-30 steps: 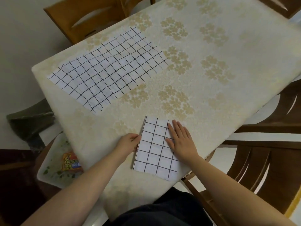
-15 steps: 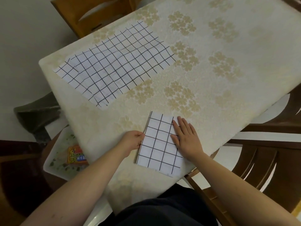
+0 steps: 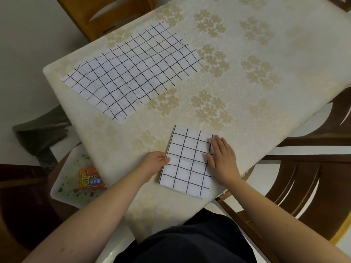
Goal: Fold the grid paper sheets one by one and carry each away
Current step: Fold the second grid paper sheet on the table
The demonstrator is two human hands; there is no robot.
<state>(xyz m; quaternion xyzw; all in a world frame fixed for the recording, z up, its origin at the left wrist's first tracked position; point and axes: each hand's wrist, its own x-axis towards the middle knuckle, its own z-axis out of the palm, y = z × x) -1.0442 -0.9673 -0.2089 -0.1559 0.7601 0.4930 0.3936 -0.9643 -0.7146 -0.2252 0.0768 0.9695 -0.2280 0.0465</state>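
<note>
The folded sheet [image 3: 187, 161] lies at the table's [image 3: 256, 73] near edge, close to its near right corner. The right hand [image 3: 223, 161] lies flat on the sheet's right side, fingers together and extended. The left hand [image 3: 155, 164] curls loosely against the left edge, gripping nothing as far as can be seen. To sharpen the crease, the flat palm should probably press evenly along the fold while the left steadies the stack. The unfolded sheets [image 3: 133, 73] wait near the far left corner.

The flat right hand [image 3: 222, 160] hides the folded grid paper's [image 3: 187, 162] right edge; the floral cream tablecloth [image 3: 247, 103] runs off the top
</note>
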